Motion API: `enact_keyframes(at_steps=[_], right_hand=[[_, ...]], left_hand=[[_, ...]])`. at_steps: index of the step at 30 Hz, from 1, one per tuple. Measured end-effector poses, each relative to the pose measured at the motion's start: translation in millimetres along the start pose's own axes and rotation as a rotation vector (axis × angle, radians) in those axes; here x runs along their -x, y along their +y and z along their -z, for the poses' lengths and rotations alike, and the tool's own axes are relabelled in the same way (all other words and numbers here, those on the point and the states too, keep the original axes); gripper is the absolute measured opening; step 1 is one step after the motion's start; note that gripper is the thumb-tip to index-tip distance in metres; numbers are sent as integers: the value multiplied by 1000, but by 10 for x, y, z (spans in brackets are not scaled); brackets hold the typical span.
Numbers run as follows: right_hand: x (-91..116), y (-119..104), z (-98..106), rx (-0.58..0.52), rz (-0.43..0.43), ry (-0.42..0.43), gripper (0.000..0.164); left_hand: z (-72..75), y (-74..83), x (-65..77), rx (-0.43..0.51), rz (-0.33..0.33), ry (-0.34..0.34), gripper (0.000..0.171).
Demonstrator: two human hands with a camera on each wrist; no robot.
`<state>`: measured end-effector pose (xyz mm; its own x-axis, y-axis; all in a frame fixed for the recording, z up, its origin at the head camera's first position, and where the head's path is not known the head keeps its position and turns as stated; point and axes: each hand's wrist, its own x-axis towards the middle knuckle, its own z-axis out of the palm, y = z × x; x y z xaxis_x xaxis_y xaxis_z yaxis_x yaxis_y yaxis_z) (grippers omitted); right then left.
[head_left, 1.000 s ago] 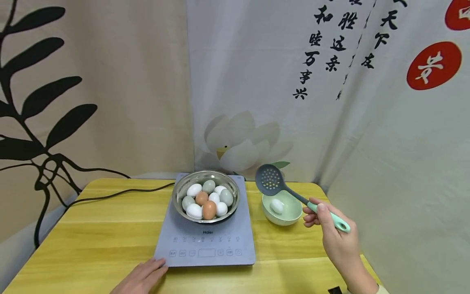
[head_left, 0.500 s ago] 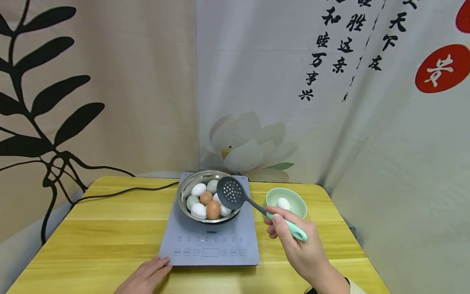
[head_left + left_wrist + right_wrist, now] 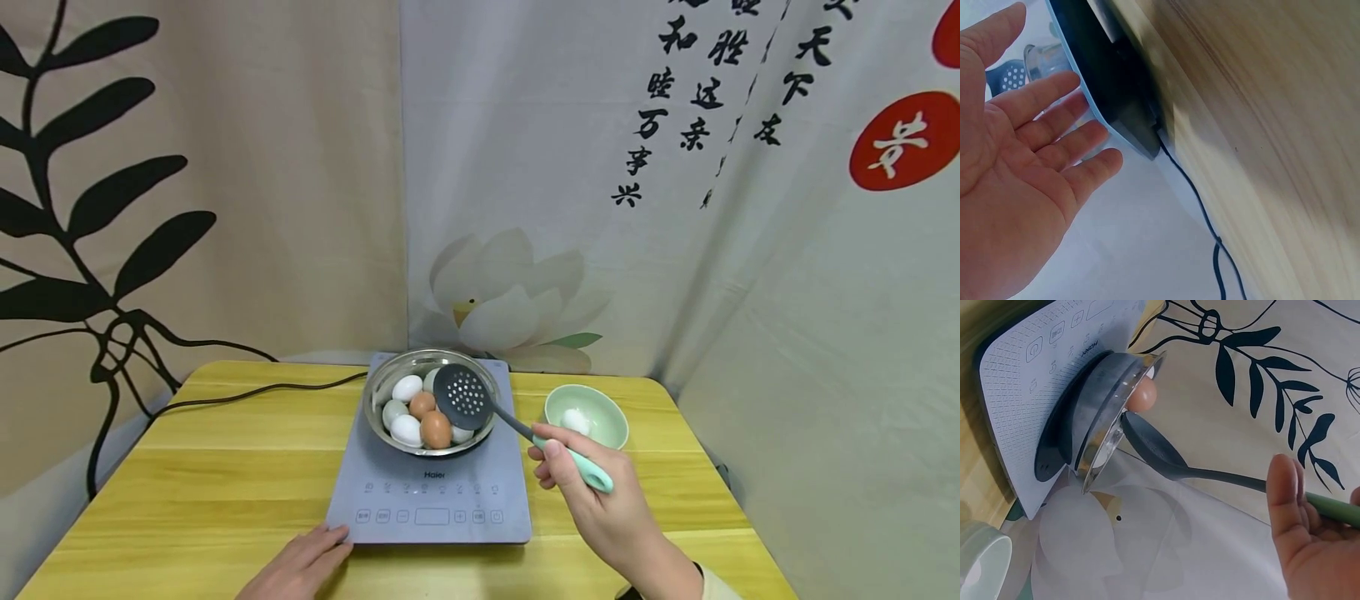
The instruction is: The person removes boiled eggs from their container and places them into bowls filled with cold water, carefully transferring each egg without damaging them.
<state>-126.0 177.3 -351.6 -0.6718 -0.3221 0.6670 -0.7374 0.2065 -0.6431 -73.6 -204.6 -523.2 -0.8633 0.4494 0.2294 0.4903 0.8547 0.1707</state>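
My right hand (image 3: 600,508) grips the mint-green handle of a grey slotted skimmer (image 3: 463,397). The skimmer's perforated head is at the right side of a steel bowl (image 3: 377,427), in front of some of its eggs. White, brown (image 3: 436,430) and greyish-green eggs fill that bowl. It stands on a flat Haier induction cooker (image 3: 431,533). My left hand (image 3: 300,562) rests its fingertips at the cooker's front left corner; the left wrist view shows the fingers (image 3: 1088,172) extended along the edge. One white egg (image 3: 576,420) lies in a pale green bowl (image 3: 611,408).
The wooden table (image 3: 210,475) carries everything. A black cord (image 3: 262,389) runs left from the cooker over the table edge. A printed cloth (image 3: 315,208) hangs close behind, and another stretch of cloth hangs along the right side.
My right hand has carried the skimmer left, from above the green bowl to the steel bowl. Lately it shifted only slightly left. My left hand stays at the cooker's corner.
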Motion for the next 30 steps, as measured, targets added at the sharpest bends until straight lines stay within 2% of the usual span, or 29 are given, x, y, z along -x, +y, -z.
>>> enact_keyframes(at_steps=[5,14,21,25,30], right_hand=[[-2,29,5,-7,3,-10,30],[18,71,2,-6,-13,-42,29],[29,103,-8,-12,-7,-53,31],[39,142,-20,-19,9,-55,31],[49,185,-26,-75,-29,-62,29]], left_hand=[[-12,18,1,-28,-1,62,77],[-1,57,-5,-20,28,88,78],[-21,67,0,-46,12,158,74],[-10,75,-6,-37,25,139,73],[-5,85,-6,-25,51,100,76]])
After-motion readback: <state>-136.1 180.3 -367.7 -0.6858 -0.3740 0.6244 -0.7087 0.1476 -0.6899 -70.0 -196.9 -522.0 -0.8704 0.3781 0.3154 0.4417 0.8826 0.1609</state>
